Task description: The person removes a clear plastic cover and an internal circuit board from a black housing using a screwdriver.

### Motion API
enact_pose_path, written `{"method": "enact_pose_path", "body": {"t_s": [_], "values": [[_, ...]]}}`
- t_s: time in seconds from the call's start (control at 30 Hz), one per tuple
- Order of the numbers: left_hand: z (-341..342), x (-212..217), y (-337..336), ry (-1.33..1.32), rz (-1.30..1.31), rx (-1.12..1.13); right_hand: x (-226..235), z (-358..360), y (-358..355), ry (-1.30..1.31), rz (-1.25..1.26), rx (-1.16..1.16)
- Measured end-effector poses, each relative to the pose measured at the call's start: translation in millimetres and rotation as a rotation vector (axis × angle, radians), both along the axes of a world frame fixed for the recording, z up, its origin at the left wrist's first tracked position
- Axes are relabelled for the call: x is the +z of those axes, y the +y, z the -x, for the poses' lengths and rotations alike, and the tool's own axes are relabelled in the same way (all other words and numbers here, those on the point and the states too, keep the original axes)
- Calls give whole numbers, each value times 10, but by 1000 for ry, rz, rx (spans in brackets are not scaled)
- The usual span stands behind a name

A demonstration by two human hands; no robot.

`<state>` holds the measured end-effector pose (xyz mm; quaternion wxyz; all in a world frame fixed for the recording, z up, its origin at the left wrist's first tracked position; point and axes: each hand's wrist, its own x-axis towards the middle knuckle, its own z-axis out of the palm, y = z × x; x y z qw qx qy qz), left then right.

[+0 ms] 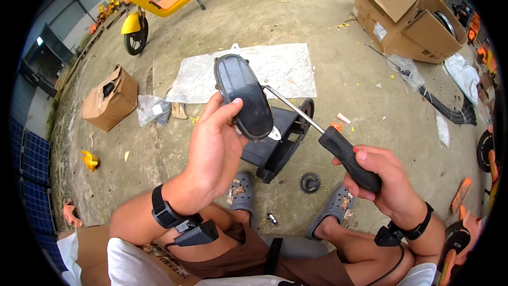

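My left hand (209,140) grips an oval, glossy black display-like unit (237,80), thumb on its face and fingers behind. White tabs stick out at its upper and lower ends, and small screw lugs line its rim. In my right hand (385,176) is a screwdriver (346,154) with a black handle, held with the fingers wrapped round it. Its metal shaft points up and left, and the tip is at the unit's right edge; whether it sits in a screw I cannot tell. Below them on the floor lies a black plastic housing (275,140), partly hidden by the unit.
A white sheet (286,66) lies ahead on the concrete floor. Cardboard boxes stand at left (112,100) and far right (402,24). A yellow scooter (135,21) is parked behind. Near my feet are a toothed black wheel (309,182) and a small part (272,219). Black cables (450,108) lie right.
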<state>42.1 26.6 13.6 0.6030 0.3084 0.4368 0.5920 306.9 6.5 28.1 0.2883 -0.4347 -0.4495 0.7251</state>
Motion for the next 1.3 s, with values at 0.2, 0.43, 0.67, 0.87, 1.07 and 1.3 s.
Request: {"method": "enact_pose_path", "body": {"t_s": [0.2, 0.43, 0.67, 0.87, 1.07, 1.3], "values": [[-13, 32, -22, -7, 1, -13, -1, 8, 8, 11, 8, 4], [-7, 15, -19, -17, -1, -24, -11, -8, -2, 2, 8, 22], [-1, 35, -27, -56, 10, -60, -22, -8, -9, -2, 20, 20], [-3, 62, -40, -93, 11, -75, -46, -24, -10, 17, 43, 28], [-7, 62, -44, -125, 23, -68, -82, -53, -17, 47, 72, 23], [21, 37, -34, -142, 26, -81, -144, -71, -19, 114, 155, -24]]}}
